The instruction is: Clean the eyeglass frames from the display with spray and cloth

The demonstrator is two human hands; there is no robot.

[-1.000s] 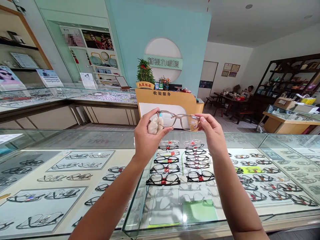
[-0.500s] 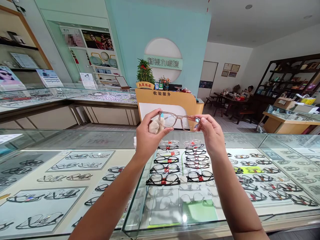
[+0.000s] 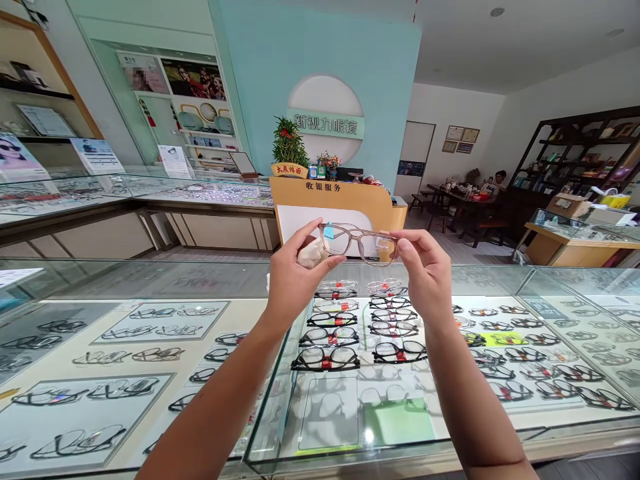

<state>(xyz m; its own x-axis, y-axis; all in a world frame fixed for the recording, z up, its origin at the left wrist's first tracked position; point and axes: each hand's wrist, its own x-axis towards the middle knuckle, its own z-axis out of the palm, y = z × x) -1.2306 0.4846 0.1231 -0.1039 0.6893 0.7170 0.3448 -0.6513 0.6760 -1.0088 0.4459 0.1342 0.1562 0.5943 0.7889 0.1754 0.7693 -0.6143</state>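
Over the case [image 3: 240, 285], L hand [image 3: 295, 283] holds cloth [image 3: 311, 254] + one end of specs [image 3: 355, 237], R hand [image 3: 429, 277] pinches the other, prob. for steady grip w/ lenses [image 3: 380, 250] uncovered.

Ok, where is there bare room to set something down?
Around the green card, between the front black glasses and the case's near edge; on or under the glass, I cannot tell. Crowded: the two columns of glasses beyond and the rows rightward.
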